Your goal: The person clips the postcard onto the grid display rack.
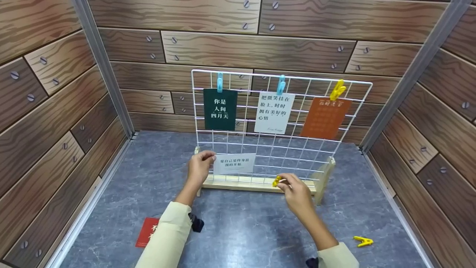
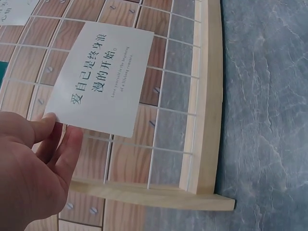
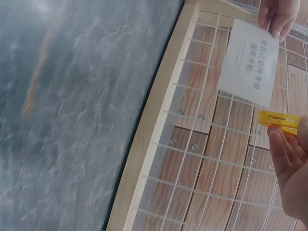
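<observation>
My left hand [image 1: 199,167] pinches the left edge of a white card [image 1: 235,163] printed with dark characters, holding it against the lower part of a white wire grid [image 1: 293,143]. In the left wrist view the thumb and fingers of that hand grip one corner of the card. A yellow clothespin [image 3: 279,121] is pinched between the thumb and fingers of my right hand [image 1: 297,191], a little to the right of the card. Higher on the grid hang a dark green card [image 1: 220,121], a white card [image 1: 270,124] and an orange card [image 1: 323,123].
Blue clothespins [image 1: 281,85] clip the green and white cards; a yellow clothespin [image 1: 337,90] clips the orange one. The grid stands in a wooden base [image 1: 241,185]. A red card [image 1: 145,232] lies beside the left sleeve, another yellow clothespin [image 1: 363,241] at right. Wood-patterned walls surround the table.
</observation>
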A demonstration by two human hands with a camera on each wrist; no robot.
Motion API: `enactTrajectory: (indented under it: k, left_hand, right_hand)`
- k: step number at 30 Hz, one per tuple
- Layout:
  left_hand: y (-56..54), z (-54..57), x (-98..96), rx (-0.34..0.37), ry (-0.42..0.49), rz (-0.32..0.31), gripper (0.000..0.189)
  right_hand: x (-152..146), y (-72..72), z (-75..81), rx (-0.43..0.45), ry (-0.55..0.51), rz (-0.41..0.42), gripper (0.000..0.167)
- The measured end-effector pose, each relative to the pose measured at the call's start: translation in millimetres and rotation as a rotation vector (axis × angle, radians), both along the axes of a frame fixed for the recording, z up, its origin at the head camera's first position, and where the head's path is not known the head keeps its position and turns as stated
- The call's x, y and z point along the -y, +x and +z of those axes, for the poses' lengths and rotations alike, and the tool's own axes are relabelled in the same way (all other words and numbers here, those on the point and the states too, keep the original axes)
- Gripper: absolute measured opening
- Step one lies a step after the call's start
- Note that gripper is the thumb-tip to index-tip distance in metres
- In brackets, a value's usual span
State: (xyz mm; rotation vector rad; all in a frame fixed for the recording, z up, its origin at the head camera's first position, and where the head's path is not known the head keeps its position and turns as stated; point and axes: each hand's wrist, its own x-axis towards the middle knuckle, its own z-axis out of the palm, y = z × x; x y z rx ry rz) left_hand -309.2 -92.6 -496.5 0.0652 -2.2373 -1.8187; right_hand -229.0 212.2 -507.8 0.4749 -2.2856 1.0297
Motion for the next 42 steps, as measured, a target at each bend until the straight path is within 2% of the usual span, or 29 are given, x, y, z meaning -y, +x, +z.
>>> enactTrajectory:
  k: [5,9,13,17,20,27,35,42]
  left_hand:
    - [-6.1,-0.8,-2.6,-0.011,-0.034,0.034,0.010]
    - [-8.9,-2.5,-4.2,-0.027,-0.088,0.074,0.009]
    - [-10.4,-4.8,-5.0,-0.039,-0.100,0.095,0.009]
    - [-10.0,-7.4,-5.2,-0.055,-0.116,0.122,0.009]
    - [-9.9,-8.8,-5.3,-0.075,-0.131,0.145,0.008]
    - [-8.3,-12.2,-7.5,-0.103,-0.177,0.185,0.008]
    - [-6.6,-15.9,-10.4,-0.104,-0.177,0.202,0.008]
    - [-5.6,-16.2,-11.5,-0.121,-0.207,0.220,0.008]
  right_hand:
    - [11.6,-8.5,5.3,-0.018,-0.077,0.029,0.021]
    - [20.5,-15.5,8.8,0.027,-0.162,0.055,0.018]
    - [29.4,-21.7,12.5,0.082,-0.241,0.068,0.015]
    - [39.9,-28.3,14.5,0.090,-0.289,0.085,0.015]
    - [48.8,-34.3,15.6,0.068,-0.298,0.082,0.015]
    - [70.9,-51.8,17.0,-0.054,-0.221,0.024,0.014]
    - [91.0,-69.1,15.0,-0.059,-0.289,0.050,0.017]
    - [105.4,-80.5,11.4,-0.096,-0.288,0.066,0.014]
